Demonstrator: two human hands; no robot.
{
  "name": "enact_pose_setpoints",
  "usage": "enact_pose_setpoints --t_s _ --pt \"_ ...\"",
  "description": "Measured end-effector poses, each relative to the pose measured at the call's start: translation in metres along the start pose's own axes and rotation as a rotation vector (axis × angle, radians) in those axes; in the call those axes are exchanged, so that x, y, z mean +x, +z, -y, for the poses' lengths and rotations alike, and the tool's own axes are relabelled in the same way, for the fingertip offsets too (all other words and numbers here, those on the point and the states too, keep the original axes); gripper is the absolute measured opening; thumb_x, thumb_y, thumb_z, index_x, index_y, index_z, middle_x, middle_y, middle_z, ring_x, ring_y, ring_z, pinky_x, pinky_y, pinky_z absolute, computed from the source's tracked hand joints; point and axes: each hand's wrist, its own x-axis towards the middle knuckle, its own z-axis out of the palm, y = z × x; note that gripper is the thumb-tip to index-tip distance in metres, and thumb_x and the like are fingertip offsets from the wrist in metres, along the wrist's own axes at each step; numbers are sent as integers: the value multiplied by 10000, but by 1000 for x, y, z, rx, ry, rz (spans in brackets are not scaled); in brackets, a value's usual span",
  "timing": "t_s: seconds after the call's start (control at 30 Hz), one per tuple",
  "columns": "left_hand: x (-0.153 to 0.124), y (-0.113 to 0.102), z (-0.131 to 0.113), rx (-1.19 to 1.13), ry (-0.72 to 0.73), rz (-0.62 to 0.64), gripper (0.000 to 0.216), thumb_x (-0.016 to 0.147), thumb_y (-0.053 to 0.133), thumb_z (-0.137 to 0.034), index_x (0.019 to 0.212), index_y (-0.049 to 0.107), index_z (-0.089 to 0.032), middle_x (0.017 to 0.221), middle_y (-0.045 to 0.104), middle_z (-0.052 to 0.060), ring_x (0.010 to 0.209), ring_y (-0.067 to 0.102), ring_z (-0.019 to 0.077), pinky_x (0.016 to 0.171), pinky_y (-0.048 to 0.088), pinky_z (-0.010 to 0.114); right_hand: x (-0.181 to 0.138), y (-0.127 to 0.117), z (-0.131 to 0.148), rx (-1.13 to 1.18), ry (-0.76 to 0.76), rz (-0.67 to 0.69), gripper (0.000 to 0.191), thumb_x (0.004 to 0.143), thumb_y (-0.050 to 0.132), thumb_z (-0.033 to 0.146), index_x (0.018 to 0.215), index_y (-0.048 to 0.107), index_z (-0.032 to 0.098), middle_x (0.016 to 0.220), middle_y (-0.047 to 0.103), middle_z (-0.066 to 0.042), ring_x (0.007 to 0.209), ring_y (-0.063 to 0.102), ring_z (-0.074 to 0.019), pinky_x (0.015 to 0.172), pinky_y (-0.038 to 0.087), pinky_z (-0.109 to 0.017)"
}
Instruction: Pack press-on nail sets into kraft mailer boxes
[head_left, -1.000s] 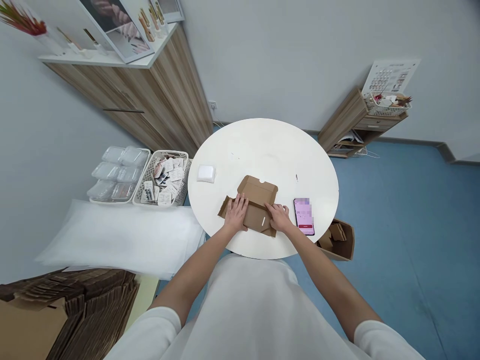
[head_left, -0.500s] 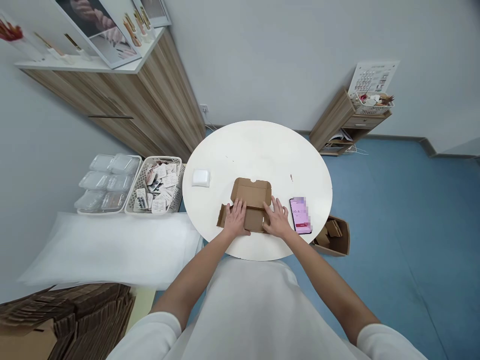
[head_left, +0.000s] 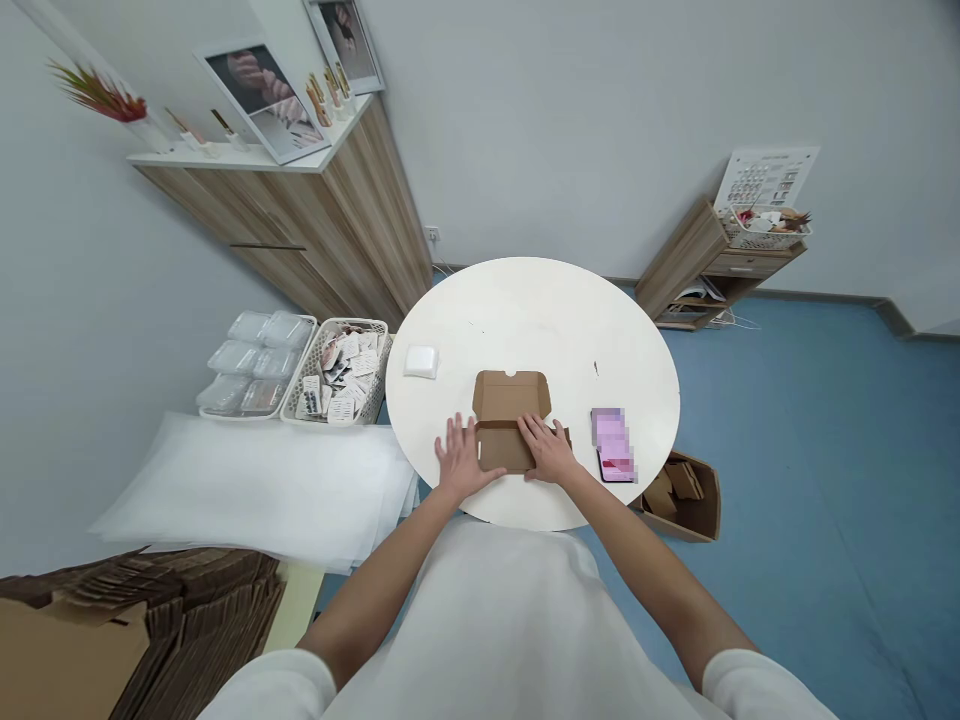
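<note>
A brown cardboard box [head_left: 511, 398] lies unfolded on the round white table [head_left: 525, 310], its lid panel stretching away from me. My left hand [head_left: 460, 460] is at the box's left side, fingers spread, the thumb along the near edge. Over the right side of the base rests my right hand [head_left: 550, 450], its fingers stretched out across the cardboard. Parts of both side flaps are hidden under the hands. Beyond my left hand sits a small white packet [head_left: 421, 361]. A phone [head_left: 615, 445] with a pink screen lies to the right of my right hand.
Left of the table are a basket of cards [head_left: 345, 372], a basket of clear packs [head_left: 255, 362], white sheets [head_left: 262, 485] and stacked flat cardboard [head_left: 202, 620]. An open carton [head_left: 694, 505] stands on the floor at right. A wooden cabinet [head_left: 360, 220] is behind left.
My left hand has shifted off the base to the left side, fingers spreading. My right hand has moved left over the right flap. The whole view has shifted slightly.
</note>
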Motion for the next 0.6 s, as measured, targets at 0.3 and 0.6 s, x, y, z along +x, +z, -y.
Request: enact_pose_setpoints --t_s 0.3,0.6 --pt "-22 16 56 -541 -133 82 754 607 596 -143 1289 274 -169 1153 509 100 974 532 204 835 418 325 -1 0 -3 40 -25 -6 1155 533 668 487 1370 -65 176 1438 103 -121 1313 58 -292 1006 91 -519" --pt "0 19 32 -544 -186 -48 412 732 512 -218 1129 440 -136 1082 537 124 907 550 191 771 427 310 -1 2 1 38 -13 -10 1127 540 670 434 1371 -50 186 1442 85 -116 1315 50 -278 1004 111 -502"
